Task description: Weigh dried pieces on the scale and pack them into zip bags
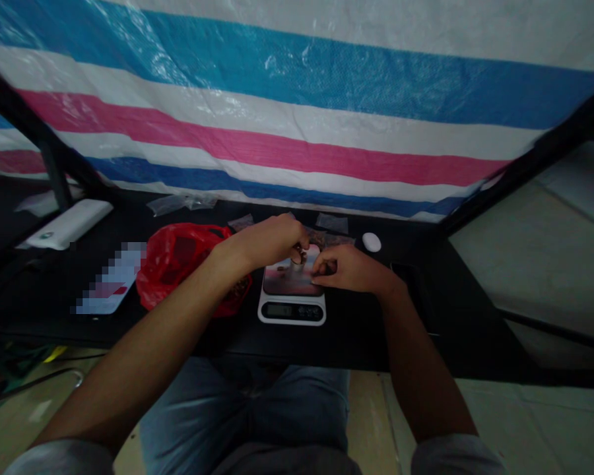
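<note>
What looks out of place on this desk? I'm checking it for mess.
The crumpled red plastic bag beside the digital scale stands out: brownish bits show at its lower edge, though it is unclear whether they are spilled or still inside. Loose clear plastic bags also lie scattered behind it.

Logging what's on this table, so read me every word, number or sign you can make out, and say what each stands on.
Nothing here can be quoted as it reads.
Scale display: dark digits, too dim and small to read.
Scale buttons: marks too small to read.
White oblong box: small round green mark, too small to read.
Flat card: pixelated, unreadable.
</note>
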Demonstrator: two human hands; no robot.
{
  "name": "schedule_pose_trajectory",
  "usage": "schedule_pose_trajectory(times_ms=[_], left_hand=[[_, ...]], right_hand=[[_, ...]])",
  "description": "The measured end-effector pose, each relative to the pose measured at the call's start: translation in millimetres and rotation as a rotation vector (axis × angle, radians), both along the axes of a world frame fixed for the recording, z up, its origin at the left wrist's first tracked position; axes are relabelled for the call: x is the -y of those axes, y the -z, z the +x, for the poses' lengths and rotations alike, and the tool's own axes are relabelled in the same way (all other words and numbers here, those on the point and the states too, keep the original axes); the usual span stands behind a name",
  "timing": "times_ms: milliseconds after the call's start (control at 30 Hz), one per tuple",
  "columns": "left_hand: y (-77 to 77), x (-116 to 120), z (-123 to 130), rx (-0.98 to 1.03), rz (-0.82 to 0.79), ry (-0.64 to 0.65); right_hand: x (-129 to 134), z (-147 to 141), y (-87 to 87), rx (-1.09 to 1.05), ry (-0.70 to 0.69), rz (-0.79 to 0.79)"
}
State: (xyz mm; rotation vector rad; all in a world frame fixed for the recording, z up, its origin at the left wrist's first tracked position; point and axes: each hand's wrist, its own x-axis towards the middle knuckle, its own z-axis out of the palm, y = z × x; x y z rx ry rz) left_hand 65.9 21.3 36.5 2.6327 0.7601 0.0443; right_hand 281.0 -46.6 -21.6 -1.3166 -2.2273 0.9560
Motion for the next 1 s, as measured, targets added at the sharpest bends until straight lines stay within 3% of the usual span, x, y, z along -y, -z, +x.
schedule_pose_trajectory(times_ms=[267,533,1000], left_hand=[[-1.8,4,-3,0.008,-0.015,-0.003],[3.8,1,-9,0.133,-0.067,0.013],[9.4,1,-19,0.181,-0.06,0.002]], right_hand=[[-2,0,-0.8,-0.02,-0.005,0.061],[-4,-7,5.4,-0.215,0.184,0.27],[-7,-20,9.9,-0.219,0.149,0.329]])
